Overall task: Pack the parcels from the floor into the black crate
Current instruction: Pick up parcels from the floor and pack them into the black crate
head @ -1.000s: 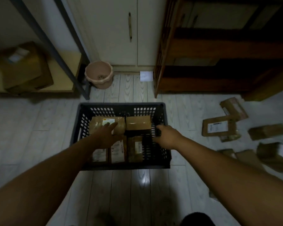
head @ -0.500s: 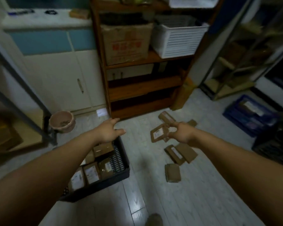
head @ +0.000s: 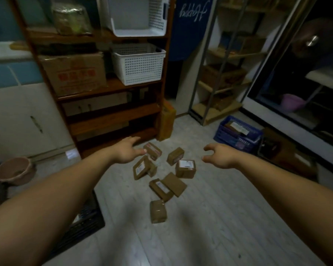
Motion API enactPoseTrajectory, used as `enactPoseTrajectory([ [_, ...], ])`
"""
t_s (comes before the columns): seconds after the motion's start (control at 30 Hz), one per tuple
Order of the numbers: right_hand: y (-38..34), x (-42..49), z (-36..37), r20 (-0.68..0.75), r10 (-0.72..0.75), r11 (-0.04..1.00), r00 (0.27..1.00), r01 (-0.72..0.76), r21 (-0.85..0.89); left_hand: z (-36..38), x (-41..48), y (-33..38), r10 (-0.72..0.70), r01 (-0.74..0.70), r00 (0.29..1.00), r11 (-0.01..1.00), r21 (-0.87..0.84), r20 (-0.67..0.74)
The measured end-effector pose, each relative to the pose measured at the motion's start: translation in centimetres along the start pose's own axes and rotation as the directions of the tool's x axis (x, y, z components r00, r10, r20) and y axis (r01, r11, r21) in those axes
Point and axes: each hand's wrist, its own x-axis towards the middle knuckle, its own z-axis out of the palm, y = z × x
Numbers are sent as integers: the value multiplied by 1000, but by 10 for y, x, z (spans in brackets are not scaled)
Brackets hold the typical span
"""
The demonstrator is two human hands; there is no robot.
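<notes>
Several brown cardboard parcels lie scattered on the pale floor in front of me: a labelled box (head: 185, 168), a smaller one (head: 175, 156) behind it, a flat labelled one (head: 142, 167), and a plain box (head: 158, 211) nearest me. My left hand (head: 127, 151) hovers empty with fingers spread above the far left parcel (head: 152, 151). My right hand (head: 219, 155) hangs empty to the right of the pile, fingers loosely curled. Only a corner of the black crate (head: 85, 219) shows under my left forearm.
A wooden shelf unit (head: 112, 112) with a cardboard box and white baskets stands behind the parcels. A blue crate (head: 236, 134) sits at the right by a metal rack. A pink bucket (head: 15, 170) stands at the far left. A dark box (head: 283, 152) lies at the right.
My view has swung right, away from the black crate to the pile on the floor. Both hands left the crate empty and now reach out over the parcels.
</notes>
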Motion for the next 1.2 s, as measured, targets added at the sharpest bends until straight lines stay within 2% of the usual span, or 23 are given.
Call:
enactPoseTrajectory([
  [0.17, 68, 18, -19, 4, 4, 1000, 1000, -4, 20, 51, 25, 50, -33, 32, 999, 999, 35, 34],
  [0.37, 91, 83, -32, 5, -36, 997, 999, 36, 61, 67, 95, 55, -94, 91, 994, 994, 57, 60],
  [0.53, 114, 142, -46, 88, 15, 998, 996, -20, 57, 70, 164, 73, -85, 92, 990, 993, -67, 110],
  [0.63, 129, 174, -54, 117, 39, 996, 992, -48, 73, 77, 197, 77, -121, 142, 983, 977, -157, 135],
  [0.87, 163, 267, -63, 188, -7, 997, 982, -8, 81, 101, 264, 78, -195, 207, 975, 972, -114, 102],
  [1.03, 207, 365, -36, 191, -58, 988, 980, 29, 152, 145, 335, 94, -263, 265, 964, 955, -135, 33],
  [1.2, 257, 472, 46, 233, -17, 950, 972, -57, 308, 229, 435, 73, -338, 348, 937, 909, -227, 86],
])
